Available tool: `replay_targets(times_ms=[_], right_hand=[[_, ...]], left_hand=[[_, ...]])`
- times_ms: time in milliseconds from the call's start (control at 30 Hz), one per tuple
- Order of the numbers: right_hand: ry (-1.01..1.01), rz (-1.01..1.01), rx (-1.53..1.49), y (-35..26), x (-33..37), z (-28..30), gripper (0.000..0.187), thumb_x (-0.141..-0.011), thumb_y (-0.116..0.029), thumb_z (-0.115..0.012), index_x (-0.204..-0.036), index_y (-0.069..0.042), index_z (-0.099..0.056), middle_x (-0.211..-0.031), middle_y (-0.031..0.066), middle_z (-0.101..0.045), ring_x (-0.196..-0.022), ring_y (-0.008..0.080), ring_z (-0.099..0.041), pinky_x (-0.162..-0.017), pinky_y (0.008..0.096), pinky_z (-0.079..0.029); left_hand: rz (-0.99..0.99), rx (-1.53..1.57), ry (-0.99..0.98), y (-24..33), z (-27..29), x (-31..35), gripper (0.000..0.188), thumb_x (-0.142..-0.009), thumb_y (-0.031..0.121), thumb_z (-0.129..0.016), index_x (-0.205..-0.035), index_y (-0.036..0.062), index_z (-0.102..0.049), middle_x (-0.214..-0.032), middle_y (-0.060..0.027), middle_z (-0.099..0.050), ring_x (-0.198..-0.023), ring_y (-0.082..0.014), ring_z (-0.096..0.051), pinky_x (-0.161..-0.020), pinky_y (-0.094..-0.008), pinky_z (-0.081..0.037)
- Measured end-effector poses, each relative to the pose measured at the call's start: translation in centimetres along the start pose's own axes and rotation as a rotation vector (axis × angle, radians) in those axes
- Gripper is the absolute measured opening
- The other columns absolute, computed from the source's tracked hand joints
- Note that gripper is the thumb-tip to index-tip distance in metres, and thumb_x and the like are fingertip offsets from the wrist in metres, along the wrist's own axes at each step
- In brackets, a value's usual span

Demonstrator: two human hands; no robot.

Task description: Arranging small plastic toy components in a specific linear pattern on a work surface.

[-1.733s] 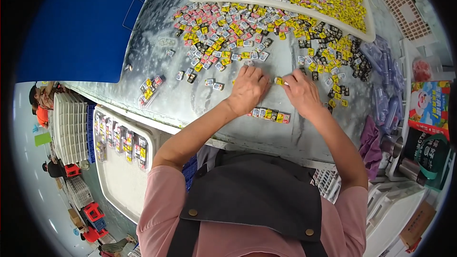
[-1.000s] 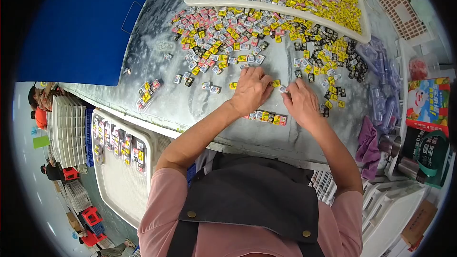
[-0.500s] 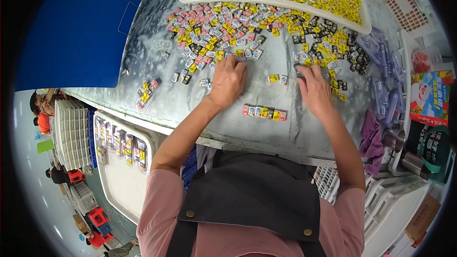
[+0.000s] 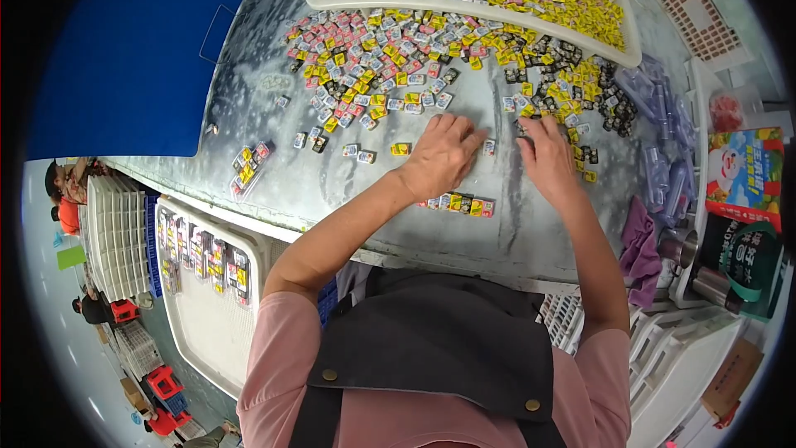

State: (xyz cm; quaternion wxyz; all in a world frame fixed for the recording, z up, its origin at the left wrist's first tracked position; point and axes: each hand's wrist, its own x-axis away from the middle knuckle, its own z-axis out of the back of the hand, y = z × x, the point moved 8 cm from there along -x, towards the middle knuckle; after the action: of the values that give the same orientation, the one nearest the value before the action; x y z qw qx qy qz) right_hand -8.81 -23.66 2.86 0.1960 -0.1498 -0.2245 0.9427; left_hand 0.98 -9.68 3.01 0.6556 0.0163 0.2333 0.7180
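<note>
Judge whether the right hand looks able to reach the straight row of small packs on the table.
Probably yes: only bare tabletop shows between the right hand and the right end of the row of small packs.

Left hand [image 4: 442, 155] and right hand [image 4: 549, 153] palm-down, apart, both loosely curled.
</note>
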Motion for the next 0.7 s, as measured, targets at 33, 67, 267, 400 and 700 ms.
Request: replay_targets(times_ms=[33,67,267,400,700], right_hand=[[-0.046,-0.009,-0.004,-0.1,-0.1,-0.3,0.024,-0.092,-0.011,-0.066,-0.115,-0.003,-0.061,-0.103,0.0181,-0.057,-0.085,0.0394,-0.063,-0.075,0.0475,-0.051],[-0.049,-0.005,0.003,-0.1,-0.2,-0.3,0.024,-0.092,-0.01,-0.067,-0.114,-0.003,-0.062,-0.103,0.0173,-0.058,-0.086,0.038,-0.064,-0.075,0.0467,-0.051],[-0.193,-0.05,-0.036,0.2,0.5,-0.6,0.021,-0.088,-0.007,-0.07,-0.107,-0.002,-0.062,-0.1,0.0162,-0.06,-0.087,0.0356,-0.066,-0.074,0.0458,-0.051],[-0.179,0.004,0.006,-1.1,0.7,-0.6,0.02,-0.087,-0.006,-0.071,-0.104,-0.001,-0.061,-0.099,0.0166,-0.06,-0.087,0.0351,-0.066,-0.074,0.0453,-0.051],[-0.17,-0.169,-0.267,-1.1,0.9,-2.0,0.038,-0.084,-0.01,-0.078,-0.114,0.004,-0.059,-0.096,0.0174,-0.06,-0.08,0.0322,-0.066,-0.069,0.0419,-0.052]], left_hand=[[-0.002,0.002,0.003,-0.1,0.0,0.0,0.043,-0.082,0.009,-0.07,-0.125,0.0032,-0.064,-0.111,-0.0124,-0.058,-0.105,-0.0316,-0.054,-0.092,-0.0426,-0.045],[0.008,0.011,0.009,-0.3,0.0,0.1,0.042,-0.082,0.009,-0.071,-0.124,0.0031,-0.064,-0.109,-0.012,-0.058,-0.104,-0.0314,-0.054,-0.092,-0.0421,-0.045],[0.006,0.045,0.034,-1.0,0.2,0.5,0.034,-0.082,0.012,-0.07,-0.115,0.0025,-0.068,-0.102,-0.0111,-0.057,-0.1,-0.0294,-0.054,-0.09,-0.0412,-0.043],[0.0,0.029,0.024,-0.8,-0.2,0.3,0.031,-0.083,0.012,-0.071,-0.112,0.0029,-0.068,-0.099,-0.0109,-0.057,-0.098,-0.0289,-0.055,-0.09,-0.0411,-0.042],[0.109,0.03,0.04,-0.3,-0.3,0.3,0.03,-0.086,0.012,-0.069,-0.114,0.0025,-0.066,-0.098,-0.0135,-0.059,-0.098,-0.0313,-0.058,-0.092,-0.0442,-0.04]])
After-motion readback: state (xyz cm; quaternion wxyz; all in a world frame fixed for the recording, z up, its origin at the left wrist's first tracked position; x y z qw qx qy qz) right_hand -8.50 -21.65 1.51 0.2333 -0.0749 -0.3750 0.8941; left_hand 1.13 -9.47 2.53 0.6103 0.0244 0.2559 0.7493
